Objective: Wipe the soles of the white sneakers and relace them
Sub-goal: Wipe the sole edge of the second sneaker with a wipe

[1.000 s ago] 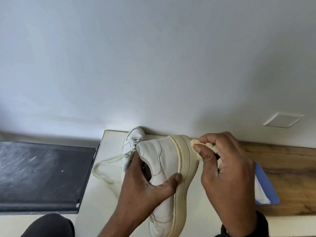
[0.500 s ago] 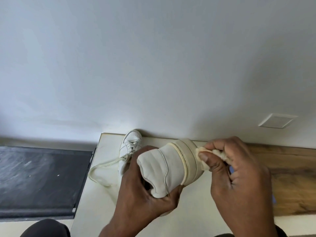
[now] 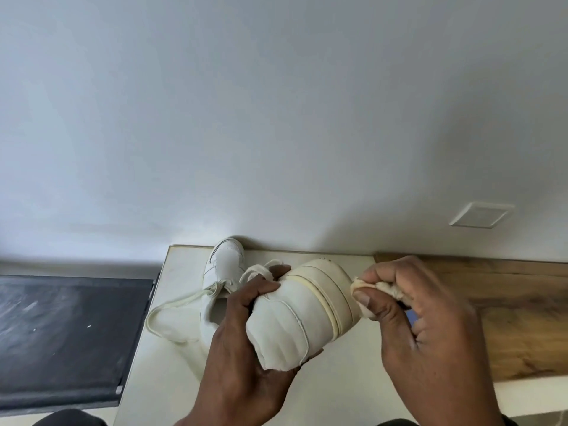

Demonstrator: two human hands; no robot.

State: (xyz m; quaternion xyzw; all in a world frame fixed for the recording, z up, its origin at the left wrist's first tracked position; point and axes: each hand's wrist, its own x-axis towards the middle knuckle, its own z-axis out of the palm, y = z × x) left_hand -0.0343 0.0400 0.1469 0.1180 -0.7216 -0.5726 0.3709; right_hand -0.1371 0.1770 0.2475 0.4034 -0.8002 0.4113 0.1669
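White sneaker (image 3: 295, 318) gripped in left hand (image 3: 242, 361) above the pale table (image 3: 172, 358), sole rim touched by cloth (image 3: 365, 290) pinched in right hand (image 3: 430, 336), second sneaker (image 3: 221, 272) and loose lace (image 3: 172, 309) behind, near the wall (image 3: 276, 118).

One white sneaker (image 3: 295, 315) held sideways, the other (image 3: 222, 265) resting behind
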